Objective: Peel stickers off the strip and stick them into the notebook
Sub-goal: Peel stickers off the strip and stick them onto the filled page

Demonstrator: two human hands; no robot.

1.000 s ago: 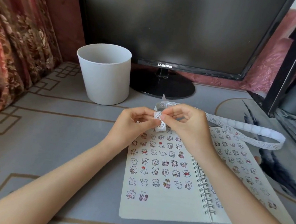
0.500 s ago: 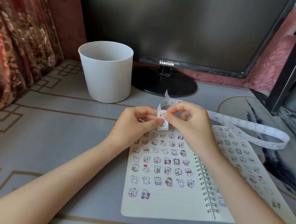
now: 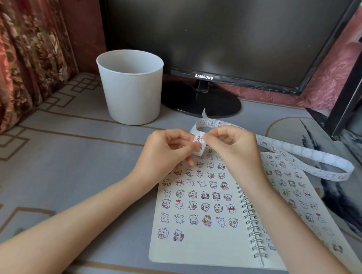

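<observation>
Both hands (image 3: 165, 150) (image 3: 236, 151) on sticker strip (image 3: 305, 152)

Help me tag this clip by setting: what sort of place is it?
Most likely a home desk, perhaps in a bedroom: a Samsung monitor stands at the back of a cloth-covered table, a floral curtain hangs at the left, and a spiral notebook lies open in front.

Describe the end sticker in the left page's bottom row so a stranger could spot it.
In front of the monitor lies an open notebook. On its left page the bottom row holds only two stickers. The scooter sticker is the right one, a white figure on a reddish scooter, with blank paper to its right.
</observation>
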